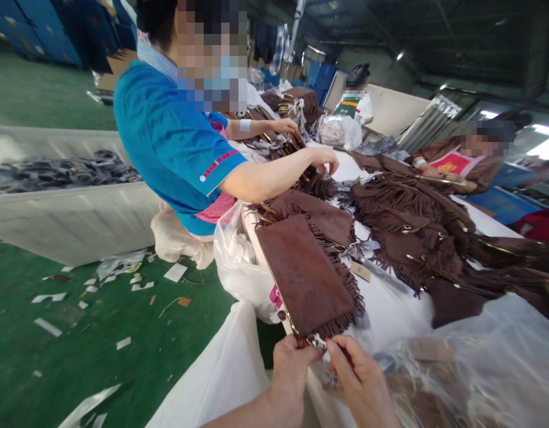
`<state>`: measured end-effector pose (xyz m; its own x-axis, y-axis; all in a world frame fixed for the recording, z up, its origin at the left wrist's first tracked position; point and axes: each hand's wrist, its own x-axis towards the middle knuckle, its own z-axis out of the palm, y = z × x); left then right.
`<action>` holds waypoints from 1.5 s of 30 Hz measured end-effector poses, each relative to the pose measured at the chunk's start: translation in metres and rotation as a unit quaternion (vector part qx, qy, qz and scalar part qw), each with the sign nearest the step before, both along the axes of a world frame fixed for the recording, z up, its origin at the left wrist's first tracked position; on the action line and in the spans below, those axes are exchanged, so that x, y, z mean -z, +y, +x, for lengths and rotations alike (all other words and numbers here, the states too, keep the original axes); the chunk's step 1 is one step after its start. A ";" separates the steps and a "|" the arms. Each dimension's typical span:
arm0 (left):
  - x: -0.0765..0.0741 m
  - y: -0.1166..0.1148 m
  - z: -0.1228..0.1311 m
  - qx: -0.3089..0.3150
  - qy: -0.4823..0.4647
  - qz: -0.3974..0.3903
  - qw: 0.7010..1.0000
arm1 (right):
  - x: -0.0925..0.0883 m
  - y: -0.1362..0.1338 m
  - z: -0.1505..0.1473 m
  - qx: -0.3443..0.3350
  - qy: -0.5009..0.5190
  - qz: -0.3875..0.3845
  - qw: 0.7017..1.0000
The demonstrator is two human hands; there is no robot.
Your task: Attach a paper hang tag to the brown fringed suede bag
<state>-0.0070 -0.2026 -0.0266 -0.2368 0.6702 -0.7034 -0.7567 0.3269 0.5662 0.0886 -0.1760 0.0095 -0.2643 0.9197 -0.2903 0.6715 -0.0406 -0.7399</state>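
Note:
A brown fringed clutch bag [305,273] with a gold metal frame lies flat on the white table, its framed edge toward the left. At its near corner, my left hand [292,368] is closed, thumb and fingers pinching the end of the frame by a metal ring. My right hand [361,374] is closed just to the right, its thumb and forefinger pinched by the small metal hardware at the same corner. What those fingers hold is too small to make out. Behind this bag lies another brown bag [321,214], and a tan cardboard tag [360,271] rests beside the fringe.
A pile of brown fringed bags [408,220] covers the table's right side. Clear plastic bags [488,356] lie near right. A co-worker in blue [167,137] works across the left edge, beside a white bin [73,220]. Paper scraps [176,272] litter the green floor.

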 end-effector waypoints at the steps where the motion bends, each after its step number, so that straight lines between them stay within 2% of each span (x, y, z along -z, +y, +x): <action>1: 0.001 -0.001 0.001 -0.009 0.004 -0.004 1.000 | -0.001 0.002 0.000 -0.013 -0.008 0.006 1.000; 5: 0.000 -0.002 0.004 -0.051 -0.016 0.027 0.998 | -0.006 0.006 0.001 -0.035 -0.043 0.026 0.998; 12: -0.008 -0.002 0.007 -0.072 -0.064 0.066 0.993 | -0.010 0.011 -0.006 -0.065 -0.089 0.013 0.994; 16: -0.003 -0.001 0.008 -0.072 -0.067 0.068 0.993 | -0.008 0.017 -0.009 -0.060 -0.115 0.007 0.992; 22: 0.002 0.000 0.010 -0.074 -0.078 0.085 0.991 | -0.008 0.022 -0.010 -0.089 -0.149 -0.004 0.985; 33: -0.014 0.001 0.006 -0.082 -0.118 0.090 0.986 | -0.010 0.025 -0.011 -0.101 -0.150 -0.014 0.983; 36: -0.013 -0.001 0.002 -0.066 -0.111 0.087 0.988 | -0.008 0.026 -0.010 -0.094 -0.131 -0.031 0.986; 42: -0.003 -0.007 -0.010 0.042 0.014 0.058 0.997 | -0.003 0.029 -0.009 -0.090 -0.117 -0.050 0.988; 45: 0.000 -0.006 -0.013 0.068 0.034 0.071 0.995 | -0.001 0.030 -0.009 -0.092 -0.113 -0.058 0.988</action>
<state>-0.0201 -0.2084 -0.0270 -0.1799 0.7907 -0.5852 -0.6696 0.3373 0.6617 0.0797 -0.1463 0.0106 -0.3406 0.8188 -0.4621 0.8224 0.0213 -0.5684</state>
